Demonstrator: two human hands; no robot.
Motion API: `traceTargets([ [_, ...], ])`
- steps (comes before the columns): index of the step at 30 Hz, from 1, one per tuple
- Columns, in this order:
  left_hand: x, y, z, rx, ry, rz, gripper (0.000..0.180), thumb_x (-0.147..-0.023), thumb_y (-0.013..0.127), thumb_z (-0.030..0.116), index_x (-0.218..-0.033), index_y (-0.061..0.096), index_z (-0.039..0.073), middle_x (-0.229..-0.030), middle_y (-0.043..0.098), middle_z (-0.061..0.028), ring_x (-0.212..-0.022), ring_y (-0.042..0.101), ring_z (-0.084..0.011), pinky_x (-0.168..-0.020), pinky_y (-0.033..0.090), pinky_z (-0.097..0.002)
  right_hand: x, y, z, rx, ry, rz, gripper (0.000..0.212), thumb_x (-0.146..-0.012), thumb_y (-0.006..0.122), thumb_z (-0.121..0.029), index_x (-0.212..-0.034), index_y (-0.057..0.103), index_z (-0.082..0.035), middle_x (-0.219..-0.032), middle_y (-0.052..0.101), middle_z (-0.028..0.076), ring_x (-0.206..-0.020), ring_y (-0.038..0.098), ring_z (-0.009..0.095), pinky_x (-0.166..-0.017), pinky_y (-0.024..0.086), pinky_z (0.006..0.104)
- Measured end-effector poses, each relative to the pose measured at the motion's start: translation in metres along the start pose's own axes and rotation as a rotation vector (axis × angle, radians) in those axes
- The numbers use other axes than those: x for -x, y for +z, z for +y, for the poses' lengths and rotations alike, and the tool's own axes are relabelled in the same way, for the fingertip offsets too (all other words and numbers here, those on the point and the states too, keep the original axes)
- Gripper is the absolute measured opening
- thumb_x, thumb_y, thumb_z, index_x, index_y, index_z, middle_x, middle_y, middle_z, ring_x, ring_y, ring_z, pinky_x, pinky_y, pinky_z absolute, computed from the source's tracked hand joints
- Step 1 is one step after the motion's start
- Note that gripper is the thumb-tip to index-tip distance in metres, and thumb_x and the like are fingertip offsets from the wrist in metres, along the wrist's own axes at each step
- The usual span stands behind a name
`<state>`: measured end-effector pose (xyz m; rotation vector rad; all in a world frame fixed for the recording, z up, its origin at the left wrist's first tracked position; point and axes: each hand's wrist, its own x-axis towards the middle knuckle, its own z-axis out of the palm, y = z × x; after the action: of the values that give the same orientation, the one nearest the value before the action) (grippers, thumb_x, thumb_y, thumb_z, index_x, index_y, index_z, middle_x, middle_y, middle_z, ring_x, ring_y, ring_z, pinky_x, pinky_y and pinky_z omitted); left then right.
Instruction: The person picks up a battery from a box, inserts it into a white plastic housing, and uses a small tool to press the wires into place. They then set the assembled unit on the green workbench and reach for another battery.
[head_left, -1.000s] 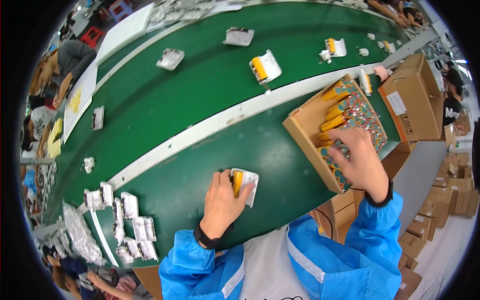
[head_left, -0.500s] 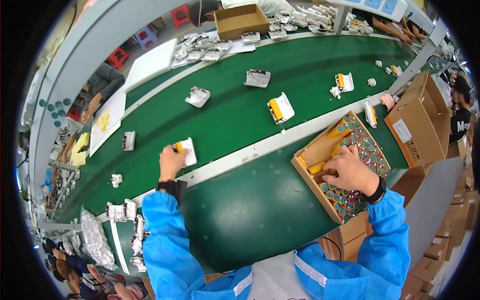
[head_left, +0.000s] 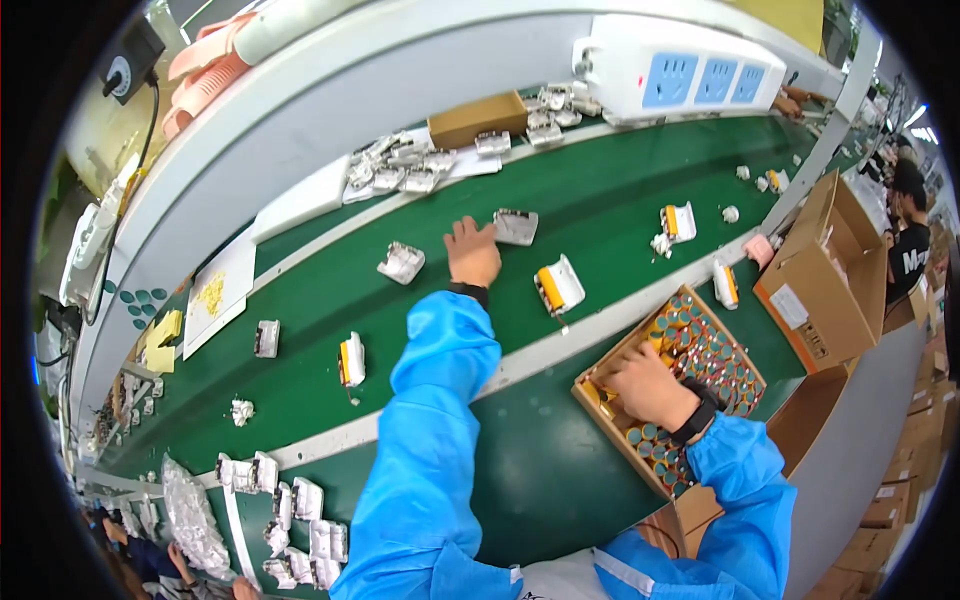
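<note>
My left hand (head_left: 472,252) stretches far across the green conveyor belt (head_left: 600,190), fingers apart. Its fingertips are at the edge of an empty grey plastic tray (head_left: 516,227). My right hand (head_left: 645,385) rests inside a shallow cardboard box of cylindrical cells (head_left: 700,345), fingers curled down among the yellow and teal tops; what they grip is hidden. White holders with a yellow cell lie on the belt, one (head_left: 558,286) between my hands and one (head_left: 350,361) to the left of my arm.
More holders (head_left: 678,221) and empty trays (head_left: 401,262) are scattered along the belt. An open brown carton (head_left: 820,270) stands at the right. Stacked trays (head_left: 300,520) sit near left, a white power strip (head_left: 665,75) above. A co-worker (head_left: 910,235) is at the far right.
My left hand left the holder it set on the belt at the left and reached further out to the grey tray. My right hand stayed in the cell box.
</note>
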<state>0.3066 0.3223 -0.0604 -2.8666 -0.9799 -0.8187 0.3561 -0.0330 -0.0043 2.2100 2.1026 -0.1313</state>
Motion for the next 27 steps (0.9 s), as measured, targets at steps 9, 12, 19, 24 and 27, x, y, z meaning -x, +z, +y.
traceTargets([
  [9,0.036,-0.037,0.004,0.007,0.209,0.138,0.012,-0.074,0.07,0.014,-0.082,0.066,0.006,-0.094,0.061,-0.0103,-0.096,0.056,-0.0302,-0.086,0.042,-0.0473,0.075,-0.094,-0.052,-1.416,0.307,0.289,0.029,-0.102,0.054,-0.03,-0.109,0.058,-0.002,-0.077,0.058,0.006,-0.065,0.056,0.014,-0.057,0.043,0.027],
  [12,0.091,-0.113,0.008,0.182,0.212,-0.027,0.01,-0.075,0.067,0.013,-0.076,0.062,0.005,-0.085,0.06,-0.0124,-0.088,0.057,-0.0307,-0.08,0.041,-0.0462,0.092,-0.105,-0.069,-1.799,0.355,0.144,0.031,-0.105,0.048,-0.031,-0.107,0.058,-0.002,-0.073,0.055,0.004,-0.063,0.053,0.011,-0.056,0.04,0.0243],
  [19,0.273,-0.205,0.02,0.258,0.028,-0.276,0.012,-0.071,0.07,0.007,-0.079,0.062,0.005,-0.085,0.061,-0.0097,-0.087,0.058,-0.0288,-0.078,0.039,-0.0425,0.056,-0.068,-0.137,-1.982,0.282,-0.13,0.032,-0.109,0.038,-0.025,-0.105,0.058,-0.001,-0.07,0.053,0.004,-0.057,0.049,0.011,-0.054,0.038,0.0232],
  [24,0.303,-0.231,0.031,0.38,-0.086,-0.175,0.009,-0.079,0.073,0.008,-0.085,0.067,0.007,-0.087,0.065,-0.0068,-0.085,0.061,-0.0255,-0.076,0.039,-0.0386,0.034,-0.059,-0.177,-2.098,0.308,-0.231,0.035,-0.11,0.037,-0.027,-0.099,0.058,-0.002,-0.069,0.052,0.003,-0.058,0.048,0.01,-0.054,0.038,0.0231],
  [27,0.307,-0.262,0.03,0.79,-0.213,-0.234,0.008,-0.085,0.072,0.012,-0.091,0.069,0.008,-0.09,0.067,-0.0055,-0.086,0.062,-0.0245,-0.077,0.038,-0.0368,0.036,-0.058,-0.198,-1.97,0.303,-0.283,0.037,-0.11,0.037,-0.029,-0.095,0.057,-0.002,-0.067,0.052,0.003,-0.058,0.048,0.01,-0.055,0.039,0.0235],
])
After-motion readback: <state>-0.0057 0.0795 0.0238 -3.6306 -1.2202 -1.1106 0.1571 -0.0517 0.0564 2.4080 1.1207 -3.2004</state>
